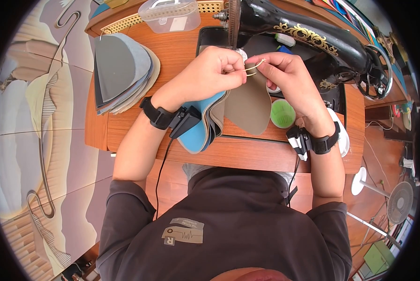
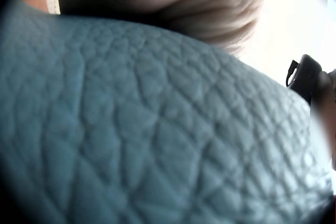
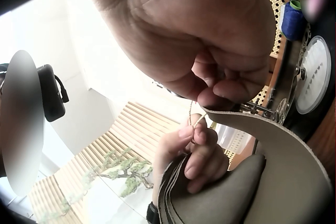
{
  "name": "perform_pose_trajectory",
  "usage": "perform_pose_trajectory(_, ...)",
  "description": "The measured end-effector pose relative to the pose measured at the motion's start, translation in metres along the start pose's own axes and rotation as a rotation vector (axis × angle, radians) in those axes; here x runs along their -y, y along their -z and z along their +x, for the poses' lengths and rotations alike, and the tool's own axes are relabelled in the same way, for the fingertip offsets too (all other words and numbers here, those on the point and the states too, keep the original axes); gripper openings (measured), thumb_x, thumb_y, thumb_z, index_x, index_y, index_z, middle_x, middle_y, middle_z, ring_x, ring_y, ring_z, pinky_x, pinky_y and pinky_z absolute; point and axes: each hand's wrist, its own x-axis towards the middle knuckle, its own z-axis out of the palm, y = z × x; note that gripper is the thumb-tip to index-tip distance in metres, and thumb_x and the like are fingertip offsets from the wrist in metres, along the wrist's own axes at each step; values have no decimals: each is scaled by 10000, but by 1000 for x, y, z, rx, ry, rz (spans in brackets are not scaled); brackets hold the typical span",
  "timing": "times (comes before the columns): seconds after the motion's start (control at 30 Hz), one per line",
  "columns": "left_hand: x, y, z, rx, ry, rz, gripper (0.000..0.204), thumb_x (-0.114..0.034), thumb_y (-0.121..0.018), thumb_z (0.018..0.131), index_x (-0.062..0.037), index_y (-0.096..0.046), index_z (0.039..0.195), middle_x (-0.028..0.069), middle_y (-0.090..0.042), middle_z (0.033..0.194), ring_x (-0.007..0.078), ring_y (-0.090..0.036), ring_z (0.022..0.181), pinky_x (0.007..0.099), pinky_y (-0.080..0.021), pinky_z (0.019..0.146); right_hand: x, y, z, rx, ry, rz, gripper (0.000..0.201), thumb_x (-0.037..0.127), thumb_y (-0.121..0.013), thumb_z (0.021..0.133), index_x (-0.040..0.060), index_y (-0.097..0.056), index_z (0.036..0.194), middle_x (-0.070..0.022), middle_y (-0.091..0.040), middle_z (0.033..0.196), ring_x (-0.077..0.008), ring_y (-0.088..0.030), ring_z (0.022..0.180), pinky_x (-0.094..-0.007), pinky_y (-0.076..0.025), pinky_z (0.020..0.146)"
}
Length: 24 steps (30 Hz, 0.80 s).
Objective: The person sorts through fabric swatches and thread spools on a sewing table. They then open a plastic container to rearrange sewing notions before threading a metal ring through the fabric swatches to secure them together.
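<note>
In the head view my left hand (image 1: 214,70) pinches a thin pale cord (image 1: 251,70) between curled fingers. My right hand (image 1: 289,72) faces it and grips the same cord near its knotted end with thumb and forefinger. A taupe leather-like piece (image 1: 248,107) hangs below the two hands. Beside it, under the left wrist, a bundle of layered pieces with a blue outer one (image 1: 191,133) droops over the table edge. The blue piece's grained surface (image 2: 157,119) fills the left wrist view. In the right wrist view, the cord (image 3: 198,121) forms a small loop at the left fingers.
Another fanned stack of grey and beige pieces (image 1: 123,70) lies at the table's left. A black sewing machine (image 1: 299,28) stands at the back right. A green round container (image 1: 282,114) sits beside the right wrist; a clear plastic box (image 1: 170,16) is at the back.
</note>
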Motion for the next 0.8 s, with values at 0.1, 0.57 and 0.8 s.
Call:
perform_pose_trajectory(0.1,-1,-1,0,-11,2,0,75,-43,-611,943,-11,-648,886,-14,-652,776,25,-566,685,203,-442,607,1,0,0,-2,10,-9,240,174,-613,1012,0,-754,1098,52,-620,737,-20,-520,679,-207,-428,605)
perform_pose_trajectory(0.57,1,-3,-1,-22,3,31,64,-34,-636,916,-4,-644,860,-23,-647,778,16,-553,694,203,-431,611,1,1,0,27,25,-21,243,164,-601,1009,4,-761,1096,34,-664,769,-26,-557,684,-197,-461,617)
perform_pose_trajectory(0.8,4,-6,1,-35,21,42,56,-32,-652,917,5,-659,875,-13,-666,807,20,-573,729,207,-453,639,2,-3,-1,34,-10,28,234,149,-608,1006,-20,-745,1090,19,-670,768,-25,-571,686,-190,-461,603)
